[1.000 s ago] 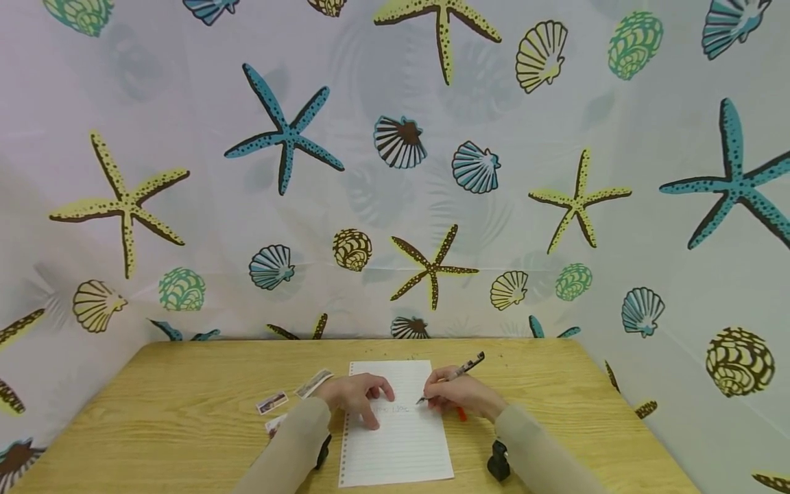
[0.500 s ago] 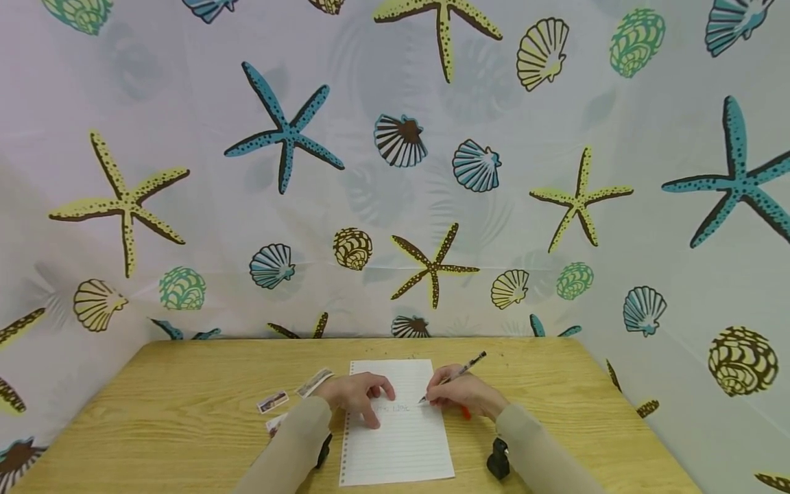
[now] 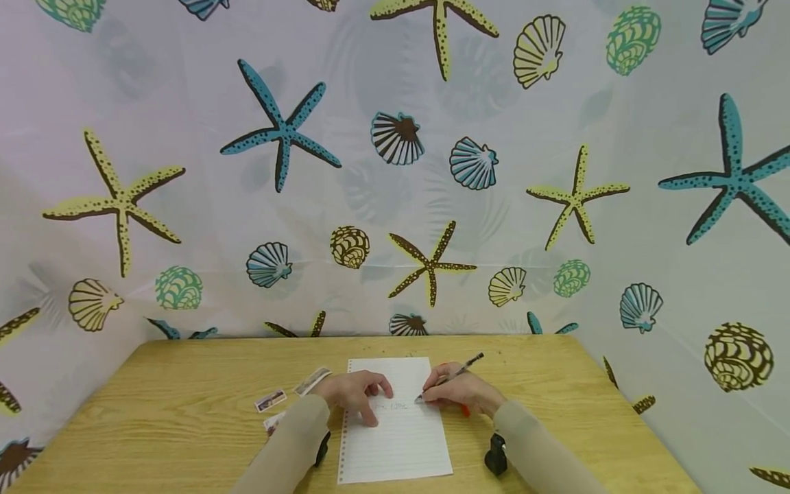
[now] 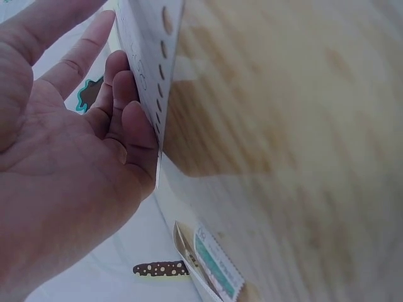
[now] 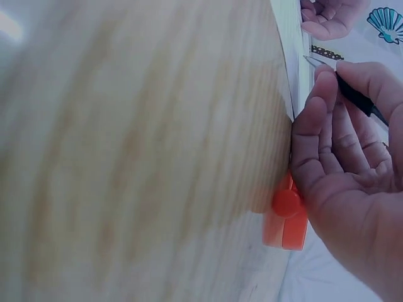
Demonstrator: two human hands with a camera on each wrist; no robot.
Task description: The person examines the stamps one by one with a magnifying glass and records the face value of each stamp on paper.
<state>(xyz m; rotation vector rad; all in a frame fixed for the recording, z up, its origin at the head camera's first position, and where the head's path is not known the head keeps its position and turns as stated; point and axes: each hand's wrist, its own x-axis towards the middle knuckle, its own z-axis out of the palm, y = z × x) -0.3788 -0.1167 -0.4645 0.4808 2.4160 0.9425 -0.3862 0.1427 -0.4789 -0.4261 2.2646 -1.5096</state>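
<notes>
A lined white sheet [image 3: 395,453] with a row of punched holes along its left edge lies before me. My left hand [image 3: 361,392] rests on its left side, thumb and index finger stretched out, the other fingers loosely bent in the left wrist view. Faint handwriting [image 3: 395,407] runs across the sheet between my hands. At its right edge my right hand [image 3: 463,392] pinches a dark-gripped pen [image 5: 354,94] between thumb and fingers. The pen slants up to the right, its tip at the sheet by the end of the writing; whether it touches is too small to tell.
Several small stamp-like pictures [image 3: 270,400] lie left of the sheet, one partly under the left sleeve. An orange plastic object [image 5: 286,214] sits beneath the right hand. The wooden table [image 3: 185,412] backs onto a starfish-and-shell patterned curtain [image 3: 345,302].
The pen and right hand have shifted only slightly near the end of the written line. The left hand stays in place on the sheet. The head view has moved a little.
</notes>
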